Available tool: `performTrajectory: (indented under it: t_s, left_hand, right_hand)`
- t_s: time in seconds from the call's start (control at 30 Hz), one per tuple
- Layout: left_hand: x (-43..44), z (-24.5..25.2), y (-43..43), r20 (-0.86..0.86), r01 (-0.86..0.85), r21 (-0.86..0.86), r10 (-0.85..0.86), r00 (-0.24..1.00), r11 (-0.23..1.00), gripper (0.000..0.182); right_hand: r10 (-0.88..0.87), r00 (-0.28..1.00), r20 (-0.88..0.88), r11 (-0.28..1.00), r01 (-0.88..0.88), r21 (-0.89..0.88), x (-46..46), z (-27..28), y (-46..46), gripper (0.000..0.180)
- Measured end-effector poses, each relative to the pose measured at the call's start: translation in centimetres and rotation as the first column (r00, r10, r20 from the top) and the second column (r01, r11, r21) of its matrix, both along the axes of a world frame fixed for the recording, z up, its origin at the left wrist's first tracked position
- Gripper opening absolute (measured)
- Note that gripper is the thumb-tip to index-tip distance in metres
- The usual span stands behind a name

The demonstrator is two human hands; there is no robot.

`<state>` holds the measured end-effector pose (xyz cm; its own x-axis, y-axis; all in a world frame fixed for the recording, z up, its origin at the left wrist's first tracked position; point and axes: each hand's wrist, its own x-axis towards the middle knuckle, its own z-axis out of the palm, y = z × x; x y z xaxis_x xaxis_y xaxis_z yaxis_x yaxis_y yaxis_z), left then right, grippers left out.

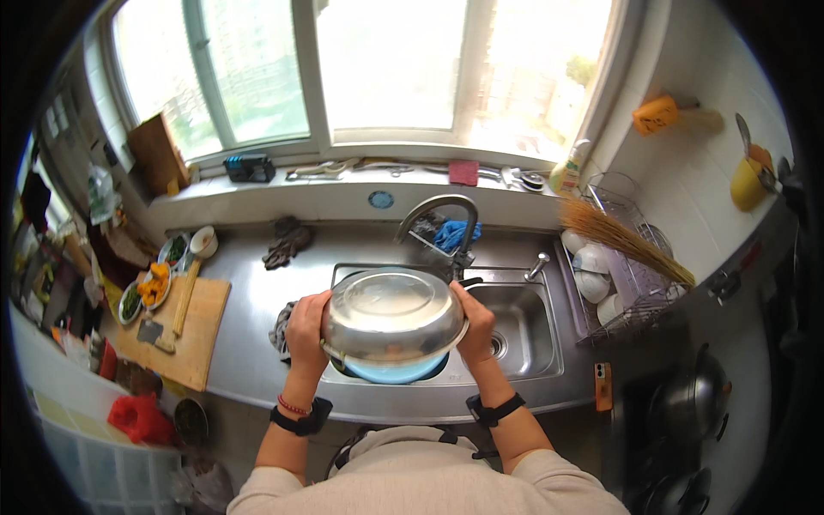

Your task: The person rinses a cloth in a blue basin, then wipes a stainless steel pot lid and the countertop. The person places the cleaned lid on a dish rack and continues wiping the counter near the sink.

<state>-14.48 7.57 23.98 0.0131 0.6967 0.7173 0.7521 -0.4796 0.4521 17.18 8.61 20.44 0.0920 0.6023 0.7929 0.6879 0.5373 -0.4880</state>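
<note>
My left hand [308, 331] and my right hand [475, 322] grip opposite sides of a stainless steel basin [389, 318], its shiny underside facing up towards me. The basin is held above the left bowl of the sink, over a light blue plastic basin [396, 371] that shows only along its near edge. What is inside the blue basin is mostly hidden. Just behind the steel basin stands a curved metal faucet [444, 203]. To the right is the second sink bowl [524, 328] with its drain. A grey cloth [281, 331] lies on the counter beside my left hand.
At left a wooden cutting board [206, 322] bears a cleaver [154, 336], dry noodle-like sticks [187, 299] and plates of chopped food. Right of the sink are a dish rack [579, 322] with bowls, a straw whisk [624, 241] and a phone [603, 386]. A dark cloth [288, 241] lies behind.
</note>
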Motion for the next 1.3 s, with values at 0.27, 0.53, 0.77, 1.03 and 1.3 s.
performTrajectory:
  t_s: [0.27,0.53,0.77,1.03,1.3]
  left_hand:
    - [0.8,-5.6,2.0,0.071,0.156,-0.243,-0.143,0.987,0.958,0.024]
    - [1.2,-7.7,1.5,0.361,0.329,-0.339,-0.201,0.911,0.882,0.028]
    - [0.7,-6.6,1.1,0.538,0.719,-0.460,-0.481,0.693,0.521,0.085]
    - [-0.3,3.0,-0.6,0.096,0.466,-0.282,-0.459,0.883,0.838,0.098]
    - [0.4,7.4,-0.6,0.319,0.328,-0.107,-0.280,0.905,0.939,0.020]
  right_hand:
    - [-0.067,0.996,-0.053,0.988,0.058,-0.146,-1.1,-0.9,1.1,0.018]
    - [0.053,0.962,-0.270,0.848,-0.186,-0.497,0.3,-1.7,1.0,0.053]
    - [0.271,0.672,-0.689,0.686,-0.637,-0.352,2.3,-1.3,0.9,0.029]
    - [-0.173,0.957,0.232,0.920,0.241,-0.309,-0.2,6.3,-0.4,0.019]
    - [0.073,0.957,-0.280,0.864,-0.201,-0.461,-0.4,9.5,-0.6,0.032]
